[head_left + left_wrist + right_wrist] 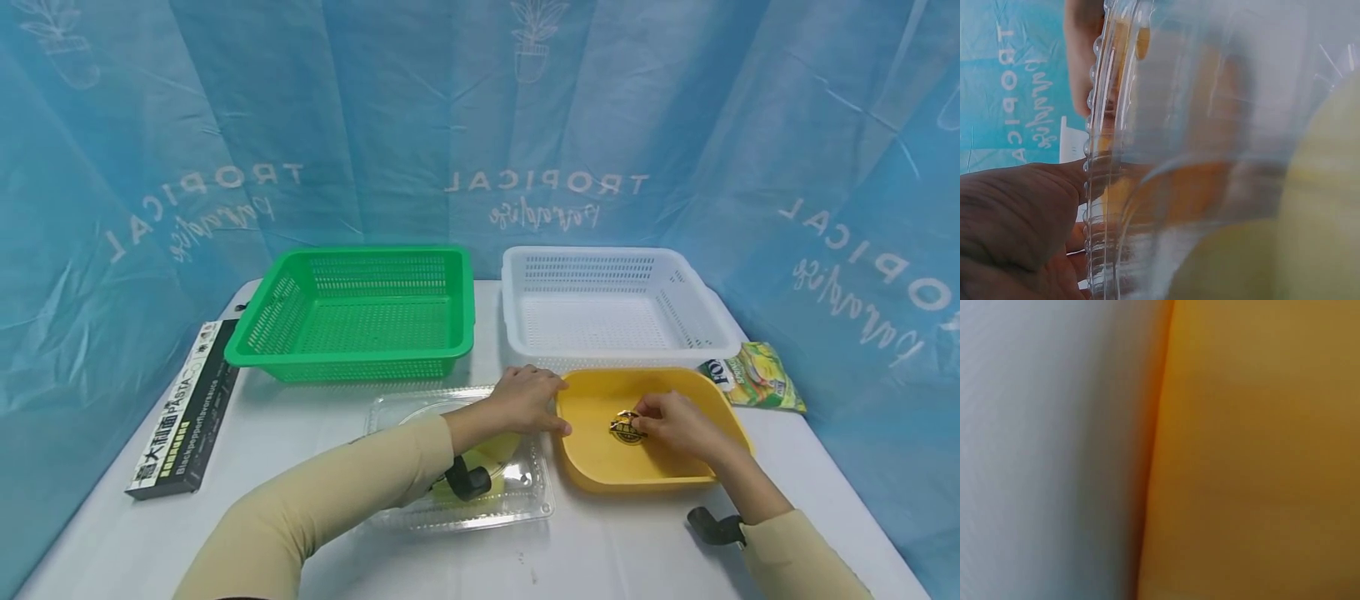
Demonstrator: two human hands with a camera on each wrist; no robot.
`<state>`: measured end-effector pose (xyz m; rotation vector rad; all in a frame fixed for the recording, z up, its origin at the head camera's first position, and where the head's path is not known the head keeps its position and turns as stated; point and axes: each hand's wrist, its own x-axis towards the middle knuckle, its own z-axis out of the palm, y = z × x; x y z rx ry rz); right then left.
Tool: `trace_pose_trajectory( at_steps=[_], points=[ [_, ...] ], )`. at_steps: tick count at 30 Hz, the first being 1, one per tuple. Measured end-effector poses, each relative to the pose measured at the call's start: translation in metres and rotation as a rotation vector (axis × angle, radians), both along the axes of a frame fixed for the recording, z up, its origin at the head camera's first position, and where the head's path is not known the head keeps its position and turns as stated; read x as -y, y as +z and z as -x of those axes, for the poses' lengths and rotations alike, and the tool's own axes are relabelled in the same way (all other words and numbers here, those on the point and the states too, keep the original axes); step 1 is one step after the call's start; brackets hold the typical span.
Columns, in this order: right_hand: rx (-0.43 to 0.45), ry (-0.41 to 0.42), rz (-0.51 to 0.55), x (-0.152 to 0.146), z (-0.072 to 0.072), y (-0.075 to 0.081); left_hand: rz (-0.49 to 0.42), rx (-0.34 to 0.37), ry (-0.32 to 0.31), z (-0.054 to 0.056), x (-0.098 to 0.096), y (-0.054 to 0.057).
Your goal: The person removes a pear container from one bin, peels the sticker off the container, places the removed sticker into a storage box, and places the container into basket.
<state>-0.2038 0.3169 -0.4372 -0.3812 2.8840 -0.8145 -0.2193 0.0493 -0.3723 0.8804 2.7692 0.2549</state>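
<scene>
The round label [625,427], black and gold, sits near the middle of the yellow tray [592,458]; whether it lies loose or is stuck to the floor, I cannot tell. The right hand [675,423] comes in from 4 o'clock, curled, its thumb and fingers apparently pinching the label's edge at 3 o'clock (the right wrist view shows only blurred yellow and grey). So small a hold could slip, I think, and if the label is stuck, a hard pull might crease or tear it.

The left hand [525,400] has thumb and fingers spread at the tray's 9 o'clock rim, seemingly touching it. Little pressure there could let the tray slide, perhaps into the white basket [600,361] close by at 12 o'clock.

Beneath the left wrist, at 9 o'clock from the tray, is a clear container [534,500] with something pale yellow [491,450] inside. The black wrist fitting [467,479] hangs over it, so a careless swing of that arm could snag or shift it.

Farther out on the table [585,550], a snack bag [761,375] lies at 2 o'clock, a green basket [352,367] stands at 10, and a pasta box [187,400] lies at 9, well apart.
</scene>
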Motion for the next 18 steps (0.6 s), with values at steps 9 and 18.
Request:
trace_pose_trajectory(
  at_steps=[9, 18],
  points=[
    [-0.012, -0.026, -0.077, 0.0003, -0.0004, -0.0033, -0.009, 0.000, -0.001, 0.0002, -0.0005, -0.0004],
    [-0.029, -0.013, -0.060, -0.0003, 0.0007, -0.0043, 0.005, -0.003, 0.005, 0.0009, -0.0006, -0.0005]
  ],
)
